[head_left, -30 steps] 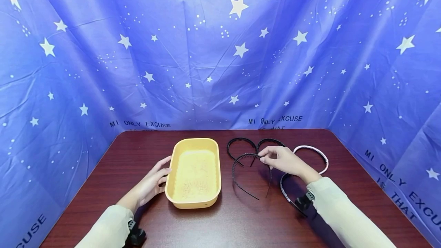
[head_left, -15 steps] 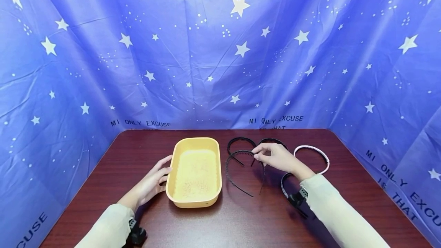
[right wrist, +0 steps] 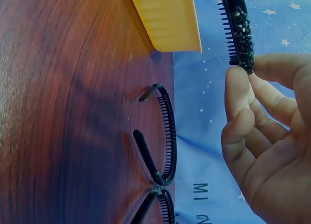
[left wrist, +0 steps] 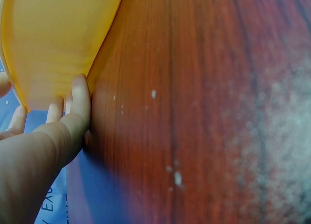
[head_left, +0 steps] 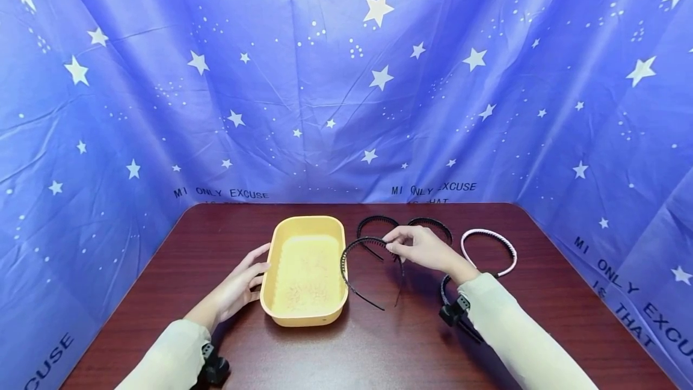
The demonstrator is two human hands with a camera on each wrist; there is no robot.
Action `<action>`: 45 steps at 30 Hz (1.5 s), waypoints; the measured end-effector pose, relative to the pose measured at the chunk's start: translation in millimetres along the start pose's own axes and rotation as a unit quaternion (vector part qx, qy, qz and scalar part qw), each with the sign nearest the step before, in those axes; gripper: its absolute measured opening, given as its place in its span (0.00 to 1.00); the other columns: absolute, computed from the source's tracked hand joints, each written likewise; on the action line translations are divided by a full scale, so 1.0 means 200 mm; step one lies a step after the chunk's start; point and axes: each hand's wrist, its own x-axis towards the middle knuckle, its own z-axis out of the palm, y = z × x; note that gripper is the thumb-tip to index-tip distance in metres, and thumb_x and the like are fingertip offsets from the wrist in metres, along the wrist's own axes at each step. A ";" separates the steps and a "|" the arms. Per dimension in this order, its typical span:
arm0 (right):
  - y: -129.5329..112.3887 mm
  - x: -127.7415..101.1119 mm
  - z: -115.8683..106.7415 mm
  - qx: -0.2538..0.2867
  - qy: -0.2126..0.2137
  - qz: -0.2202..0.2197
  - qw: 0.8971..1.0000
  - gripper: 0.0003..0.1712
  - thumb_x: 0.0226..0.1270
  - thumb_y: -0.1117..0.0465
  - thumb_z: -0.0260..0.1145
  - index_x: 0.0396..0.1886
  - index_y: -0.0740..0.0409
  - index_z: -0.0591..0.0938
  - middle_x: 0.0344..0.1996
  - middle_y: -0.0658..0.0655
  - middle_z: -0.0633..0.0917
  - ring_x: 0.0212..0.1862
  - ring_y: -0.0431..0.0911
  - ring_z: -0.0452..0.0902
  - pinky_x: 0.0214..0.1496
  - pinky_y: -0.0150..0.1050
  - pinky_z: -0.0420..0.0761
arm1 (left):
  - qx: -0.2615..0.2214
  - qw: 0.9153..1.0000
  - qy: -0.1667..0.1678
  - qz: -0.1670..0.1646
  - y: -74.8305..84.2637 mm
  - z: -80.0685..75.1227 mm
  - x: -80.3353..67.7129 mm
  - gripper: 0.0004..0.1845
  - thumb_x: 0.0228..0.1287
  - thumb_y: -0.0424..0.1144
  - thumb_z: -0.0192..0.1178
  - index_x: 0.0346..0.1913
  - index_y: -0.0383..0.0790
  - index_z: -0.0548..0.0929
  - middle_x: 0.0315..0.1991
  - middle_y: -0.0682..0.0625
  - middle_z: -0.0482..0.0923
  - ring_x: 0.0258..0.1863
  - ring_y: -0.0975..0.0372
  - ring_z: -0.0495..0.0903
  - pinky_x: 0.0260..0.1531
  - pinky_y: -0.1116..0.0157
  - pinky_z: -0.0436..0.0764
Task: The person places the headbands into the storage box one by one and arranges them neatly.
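Note:
My right hand [head_left: 422, 248] pinches a black toothed headband [right wrist: 243, 39] with glittery stones between thumb and fingers. Raised over the table, the headband overlaps the right rim of a yellow plastic basin [head_left: 303, 321] in the head view, its two ends pointing down toward me. At the basin's left side, my left hand [head_left: 238, 284] holds the wall, thumb at the rim and the other fingers along the outside. In the left wrist view those fingertips [left wrist: 80, 85] lie against the basin's outer wall. Nothing lies inside the basin.
Behind my right hand lie two more black headbands, one at left [head_left: 373, 218] and one at right [head_left: 441, 225]. A pink-white headband [head_left: 495, 233] lies farther right. Partly under my right wrist is a dark headband [head_left: 445, 294]. A starry blue curtain [head_left: 325, 95] borders the table [head_left: 303, 360].
My right hand has carried the black headband leftward, from beside the basin to its right rim. The left hand and basin have stayed in place.

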 end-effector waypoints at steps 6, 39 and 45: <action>-0.02 0.03 0.03 0.005 0.003 -0.014 1.000 0.12 0.71 0.55 0.67 0.49 0.53 0.85 0.32 0.58 0.87 0.29 0.49 0.82 0.31 0.38 0.78 | 0.001 1.000 -0.001 -0.002 0.00 0.00 0.00 0.35 0.78 0.43 0.50 0.80 0.53 0.48 0.63 0.35 0.69 0.56 0.52 0.76 0.52 0.53 0.77; -0.20 0.24 0.24 0.033 -0.007 -0.030 0.999 0.12 0.70 0.55 0.67 0.49 0.53 0.86 0.31 0.56 0.87 0.32 0.53 0.84 0.33 0.37 0.77 | 0.004 1.000 -0.005 0.003 0.00 0.00 0.00 0.34 0.78 0.43 0.50 0.80 0.53 0.48 0.61 0.38 0.71 0.56 0.53 0.76 0.52 0.53 0.77; -0.22 0.27 0.27 0.030 -0.012 -0.040 0.999 0.12 0.71 0.57 0.66 0.49 0.55 0.86 0.28 0.47 0.86 0.31 0.53 0.85 0.34 0.38 0.78 | 0.000 1.000 -0.006 0.005 -0.01 0.00 0.00 0.34 0.78 0.43 0.50 0.80 0.53 0.48 0.61 0.39 0.71 0.55 0.54 0.76 0.52 0.53 0.77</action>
